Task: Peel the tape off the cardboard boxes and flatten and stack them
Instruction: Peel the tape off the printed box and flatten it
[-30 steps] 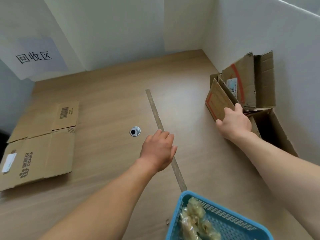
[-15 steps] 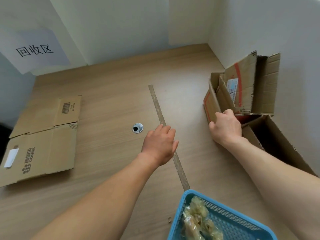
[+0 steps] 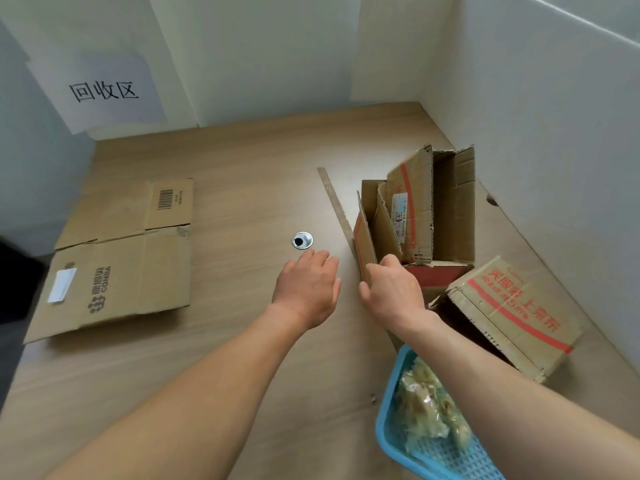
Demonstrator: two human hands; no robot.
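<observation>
An open cardboard box with red stripes (image 3: 419,209) stands upright at the right of the wooden table. My right hand (image 3: 391,292) grips the near flap of this box at its lower edge. My left hand (image 3: 306,289) hovers over the table just left of it, fingers relaxed and holding nothing. A second box with red print (image 3: 509,313) lies on its side behind my right forearm. At the left, a flattened brown box (image 3: 117,261) with a barcode lies on the table.
A blue plastic basket (image 3: 391,431) holding crumpled clear tape sits at the near right. A long tape strip (image 3: 337,206) lies on the table beside the upright box. A metal grommet hole (image 3: 302,240) is mid-table. White walls enclose the back and right.
My right hand has dragged the upright box leftward toward the table's middle, over the tape strip. The left hand has stayed near the grommet. The second box has come into fuller view.
</observation>
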